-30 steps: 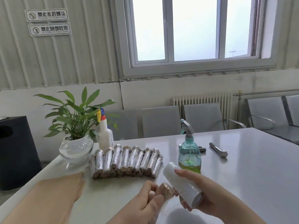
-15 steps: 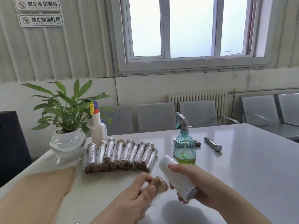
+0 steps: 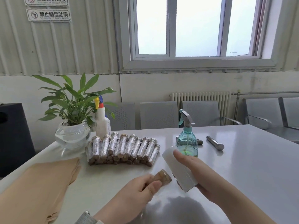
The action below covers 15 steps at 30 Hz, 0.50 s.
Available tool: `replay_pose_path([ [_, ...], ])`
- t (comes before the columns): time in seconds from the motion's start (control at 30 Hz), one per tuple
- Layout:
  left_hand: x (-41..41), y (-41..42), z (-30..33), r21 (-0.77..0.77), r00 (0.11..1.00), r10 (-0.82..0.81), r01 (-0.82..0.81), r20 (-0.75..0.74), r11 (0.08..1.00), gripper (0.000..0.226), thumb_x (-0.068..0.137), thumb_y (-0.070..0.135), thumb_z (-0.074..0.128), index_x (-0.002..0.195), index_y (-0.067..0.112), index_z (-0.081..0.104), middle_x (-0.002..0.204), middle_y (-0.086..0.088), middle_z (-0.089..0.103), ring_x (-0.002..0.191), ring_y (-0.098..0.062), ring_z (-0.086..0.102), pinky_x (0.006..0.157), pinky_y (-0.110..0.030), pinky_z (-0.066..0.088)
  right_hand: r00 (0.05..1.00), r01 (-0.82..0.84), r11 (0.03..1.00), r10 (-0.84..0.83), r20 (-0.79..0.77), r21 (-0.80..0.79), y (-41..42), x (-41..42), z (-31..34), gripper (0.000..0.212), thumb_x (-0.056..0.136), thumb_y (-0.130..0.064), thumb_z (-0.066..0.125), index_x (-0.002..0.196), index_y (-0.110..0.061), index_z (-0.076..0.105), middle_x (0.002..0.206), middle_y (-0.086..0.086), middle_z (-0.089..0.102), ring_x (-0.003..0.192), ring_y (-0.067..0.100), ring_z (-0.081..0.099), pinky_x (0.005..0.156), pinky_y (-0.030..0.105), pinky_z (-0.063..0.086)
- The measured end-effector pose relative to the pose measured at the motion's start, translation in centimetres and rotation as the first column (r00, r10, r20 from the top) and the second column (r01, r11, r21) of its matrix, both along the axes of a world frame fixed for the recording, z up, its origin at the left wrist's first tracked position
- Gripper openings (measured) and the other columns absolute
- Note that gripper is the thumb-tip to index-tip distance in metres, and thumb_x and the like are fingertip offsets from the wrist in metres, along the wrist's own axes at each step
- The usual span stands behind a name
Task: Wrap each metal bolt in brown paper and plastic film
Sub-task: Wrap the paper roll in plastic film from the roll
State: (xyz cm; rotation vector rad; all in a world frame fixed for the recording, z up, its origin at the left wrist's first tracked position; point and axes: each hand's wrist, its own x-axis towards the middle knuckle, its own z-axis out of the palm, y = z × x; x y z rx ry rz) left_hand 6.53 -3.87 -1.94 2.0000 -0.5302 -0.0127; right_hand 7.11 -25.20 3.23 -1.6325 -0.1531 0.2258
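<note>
My left hand (image 3: 135, 194) grips a bolt wrapped in brown paper (image 3: 162, 177), its end poking out past my thumb. Just to its right, my right hand (image 3: 199, 172) holds a white roll of plastic film (image 3: 178, 172), thumb on top and fingers underneath. A stack of brown paper sheets (image 3: 37, 186) lies at the table's left edge. Several wrapped bolts (image 3: 123, 147) are piled in a row behind my hands. A bare metal bolt (image 3: 215, 143) lies at the back right, and another one (image 3: 199, 141) is mostly hidden behind the spray bottle.
A teal spray bottle (image 3: 186, 141) stands right behind the film roll. A potted plant in a glass bowl (image 3: 72, 133) and a white spray bottle (image 3: 102, 122) stand at the back left. Grey chairs (image 3: 159, 114) line the far side of the white table (image 3: 250, 167).
Both hands stay close together with the wrapped bolt and film roll. The bolt's end now sticks out further from my left hand. The view has shifted slightly.
</note>
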Motion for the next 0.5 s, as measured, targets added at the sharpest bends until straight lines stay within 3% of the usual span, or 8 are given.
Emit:
replay_pose_path([
  [0.1, 0.0, 0.2, 0.2, 0.083, 1.000, 0.004, -0.005, 0.014, 0.996, 0.051, 0.074, 0.075, 0.047, 0.093, 0.032, 0.066, 0.072, 0.010, 0.063, 0.069, -0.004, 0.056, 0.069, -0.025, 0.043, 0.999, -0.017, 0.999, 0.019, 0.051, -0.042, 0.3, -0.2, 0.1, 0.062, 0.065, -0.069, 0.068, 0.098, -0.017, 0.073, 0.077, -0.002, 0.061, 0.071, 0.014, 0.057, 0.063, 0.024, 0.041],
  [0.2, -0.5, 0.0, 0.4, -0.046, 0.999, -0.033, 0.032, -0.007, 0.998, 0.057, 0.078, 0.068, 0.056, 0.098, 0.015, 0.064, 0.075, 0.001, 0.065, 0.073, -0.015, 0.062, 0.074, -0.032, 0.046, 0.992, -0.051, 0.998, 0.054, 0.114, -0.024, 0.8, -0.5, 0.3, 0.056, 0.064, -0.068, 0.070, 0.098, -0.024, 0.072, 0.078, -0.005, 0.065, 0.071, 0.010, 0.061, 0.059, 0.018, 0.044],
  [0.27, -0.8, -0.3, 0.5, -0.167, 0.996, -0.064, 0.051, -0.068, 0.985, 0.057, 0.078, 0.063, 0.062, 0.096, 0.009, 0.059, 0.065, -0.001, 0.060, 0.060, -0.020, 0.058, 0.061, -0.031, 0.046, 0.985, -0.067, 0.998, 0.066, 0.158, 0.002, 1.0, -0.7, 0.1, 0.053, 0.061, -0.065, 0.074, 0.100, -0.029, 0.069, 0.084, -0.003, 0.067, 0.076, 0.012, 0.064, 0.065, 0.023, 0.048],
  [0.37, -1.2, -0.3, 0.9, -0.288, 0.984, -0.068, 0.018, -0.165, 0.957, 0.041, 0.077, 0.059, 0.067, 0.082, 0.020, 0.056, 0.053, -0.003, 0.049, 0.038, -0.017, 0.038, 0.037, -0.016, 0.031, 0.979, -0.078, 0.995, 0.064, 0.194, 0.068, 1.2, -0.9, 0.1, 0.047, 0.063, -0.054, 0.079, 0.098, -0.027, 0.065, 0.082, 0.000, 0.067, 0.072, 0.017, 0.064, 0.066, 0.030, 0.052],
  [0.5, -1.0, -0.8, 1.0, -0.369, 0.971, -0.043, -0.048, -0.234, 0.928, 0.034, 0.077, 0.052, 0.068, 0.073, 0.023, 0.051, 0.051, 0.002, 0.033, 0.037, -0.012, 0.022, 0.036, -0.013, 0.020, 0.933, 0.060, 0.998, -0.044, 0.356, -0.033, 2.2, -1.2, -0.1, 0.048, 0.058, -0.043, 0.081, 0.097, -0.027, 0.058, 0.081, -0.007, 0.067, 0.069, 0.006, 0.063, 0.058, 0.020, 0.048],
])
